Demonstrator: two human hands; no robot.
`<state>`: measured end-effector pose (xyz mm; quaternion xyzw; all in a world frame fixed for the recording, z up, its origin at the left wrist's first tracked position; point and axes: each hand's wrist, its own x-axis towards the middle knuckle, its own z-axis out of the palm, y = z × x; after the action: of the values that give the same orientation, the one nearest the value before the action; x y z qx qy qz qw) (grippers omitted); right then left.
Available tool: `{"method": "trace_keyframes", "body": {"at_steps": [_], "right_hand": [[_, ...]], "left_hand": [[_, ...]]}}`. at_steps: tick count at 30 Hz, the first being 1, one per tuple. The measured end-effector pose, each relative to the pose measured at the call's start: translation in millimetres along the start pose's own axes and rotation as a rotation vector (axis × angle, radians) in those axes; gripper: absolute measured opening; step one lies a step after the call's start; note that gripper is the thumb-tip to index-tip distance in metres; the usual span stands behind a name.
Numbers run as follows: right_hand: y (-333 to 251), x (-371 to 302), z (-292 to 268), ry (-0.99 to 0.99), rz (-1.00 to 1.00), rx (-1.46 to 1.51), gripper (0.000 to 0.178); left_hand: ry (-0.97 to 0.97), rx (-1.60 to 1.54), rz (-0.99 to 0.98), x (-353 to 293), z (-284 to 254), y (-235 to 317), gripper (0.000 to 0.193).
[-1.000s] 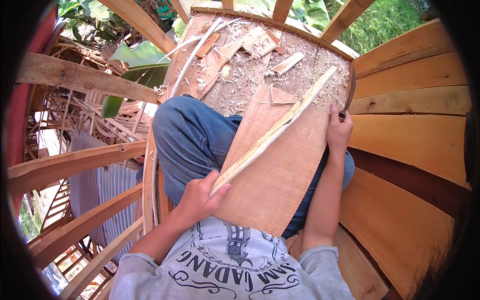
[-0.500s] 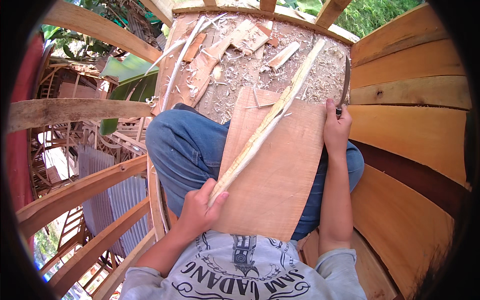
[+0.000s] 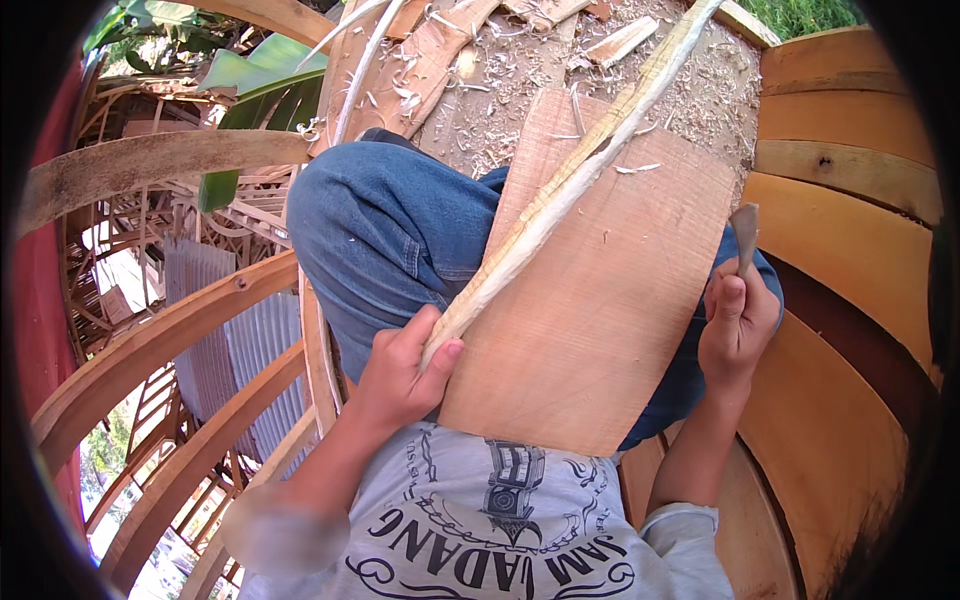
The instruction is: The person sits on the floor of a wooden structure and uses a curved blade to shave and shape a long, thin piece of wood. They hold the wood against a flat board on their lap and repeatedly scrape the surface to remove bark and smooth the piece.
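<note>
A long, pale, peeled wooden stick (image 3: 560, 205) slants away from me across a flat wooden board (image 3: 610, 310) on my lap. Its near end is gripped in my left hand (image 3: 405, 370), thumb and fingers wrapped round it. Beyond the board's right edge, my right hand (image 3: 738, 325) is closed on a knife whose blade (image 3: 745, 235) points up and away, apart from the stick. The knife's handle is hidden in my fingers. A thin curled shaving (image 3: 637, 168) lies on the board beside the stick.
Wood shavings litter the plank floor (image 3: 500, 125) ahead, with offcuts such as a pale wood piece (image 3: 622, 42). Slatted wooden walls rise close by: orange-brown planks (image 3: 840, 230) on the right, open rails (image 3: 170, 345) on the left. A banana leaf (image 3: 262, 95) hangs outside.
My right hand has drawn the knife back toward my body, and its blade has turned. My left hand keeps its hold on the stick. The whole view has shifted.
</note>
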<state>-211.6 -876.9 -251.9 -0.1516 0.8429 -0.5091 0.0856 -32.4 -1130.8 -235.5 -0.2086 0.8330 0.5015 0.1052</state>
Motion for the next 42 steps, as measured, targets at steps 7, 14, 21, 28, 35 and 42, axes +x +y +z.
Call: {"method": "trace_keyframes", "body": {"at_steps": [7,14,21,28,35,42], "right_hand": [[-41,-11,56,-0.223,-0.086,-0.338,0.039],[-26,8,25,0.096,-0.012,-0.452,0.044],[-39,11,-13,0.148,0.127,-0.321,0.04],[-52,-11,53,-0.197,-0.131,-0.438,0.042],[-19,21,-5,0.216,0.064,-0.366,0.042],[-45,-7,24,-0.12,-0.128,-0.441,0.037]], "left_hand": [[0.02,0.018,0.091,1,4,-12,0.024],[-0.003,0.042,0.156,-2,3,-21,0.027],[0.027,0.016,0.123,1,7,-17,0.031],[-0.016,-0.042,0.141,2,1,-20,0.032],[-0.047,-0.049,0.171,4,-3,-25,0.029],[-0.024,-0.055,0.135,4,2,-22,0.032]]}}
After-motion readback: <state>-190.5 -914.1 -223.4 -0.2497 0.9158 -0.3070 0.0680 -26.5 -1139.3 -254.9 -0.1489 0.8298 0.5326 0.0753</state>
